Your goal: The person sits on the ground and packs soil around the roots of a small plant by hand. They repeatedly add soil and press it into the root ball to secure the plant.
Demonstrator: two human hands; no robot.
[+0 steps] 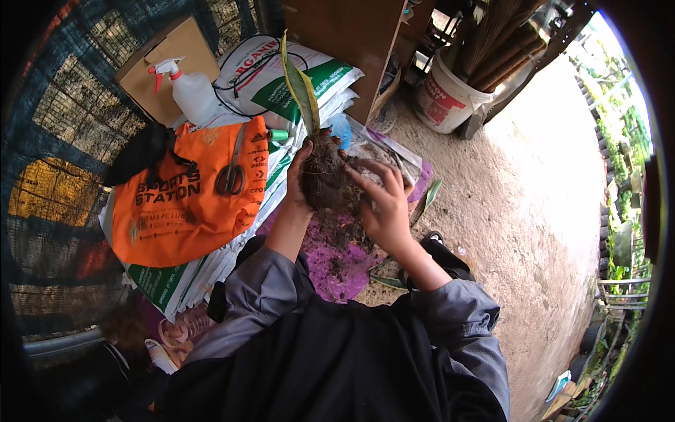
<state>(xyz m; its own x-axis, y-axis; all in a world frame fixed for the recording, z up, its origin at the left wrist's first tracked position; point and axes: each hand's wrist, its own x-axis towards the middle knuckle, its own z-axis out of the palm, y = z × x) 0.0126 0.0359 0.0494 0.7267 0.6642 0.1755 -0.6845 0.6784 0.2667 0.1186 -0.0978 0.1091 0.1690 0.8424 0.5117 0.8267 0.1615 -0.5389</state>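
A snake plant leaf point(302, 87) with yellow edges rises from a dark root ball point(322, 176), which is covered in soil and fine roots. My left hand point(299, 166) grips the root ball from its left side and top, with soil on the fingers. At its right side, my right hand point(382, 198) has its fingers bent and spread, the fingertips close to or touching the roots. Whether they pinch any root is too small to tell. Below lies a purple plastic sheet point(337, 264) strewn with loose soil. Cut leaves point(389, 281) lie near my feet.
Stacked white and green sacks point(316, 87) stand at left. On them are an orange bag point(184, 227), scissors point(230, 176), green twine point(277, 135) and a spray bottle point(192, 95). A cardboard box point(169, 63) stands behind. A white bucket point(448, 97) holding brooms sits beyond on the concrete floor point(532, 211).
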